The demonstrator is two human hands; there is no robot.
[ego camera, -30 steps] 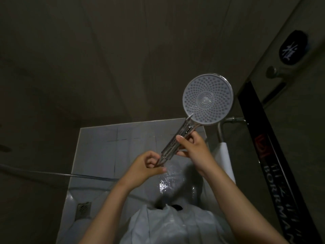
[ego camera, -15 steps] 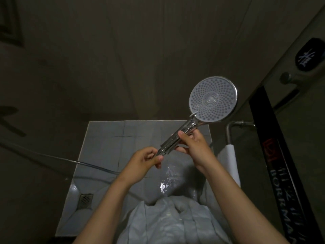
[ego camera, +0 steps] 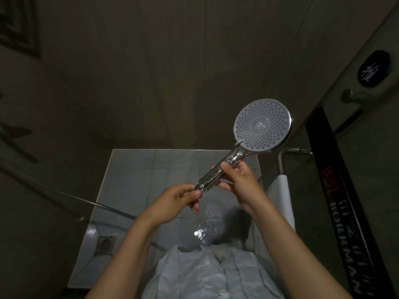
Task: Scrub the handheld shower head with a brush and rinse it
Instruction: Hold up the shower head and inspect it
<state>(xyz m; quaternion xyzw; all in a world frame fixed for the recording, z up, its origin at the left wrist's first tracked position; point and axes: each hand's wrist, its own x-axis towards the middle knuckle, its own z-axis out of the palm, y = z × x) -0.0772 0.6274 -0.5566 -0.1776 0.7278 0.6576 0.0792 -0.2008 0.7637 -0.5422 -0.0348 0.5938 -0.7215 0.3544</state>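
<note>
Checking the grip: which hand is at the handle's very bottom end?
The left hand pinches the bottom end of the shower head; the right hand grips higher, nearer the face.

Both hands (ego camera: 237, 182) grip the shower head (ego camera: 262, 125) handle.

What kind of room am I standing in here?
Most likely a shower stall in a bathroom: a tiled floor with a floor drain, wet patches, and a handheld shower head held in both hands.
</note>
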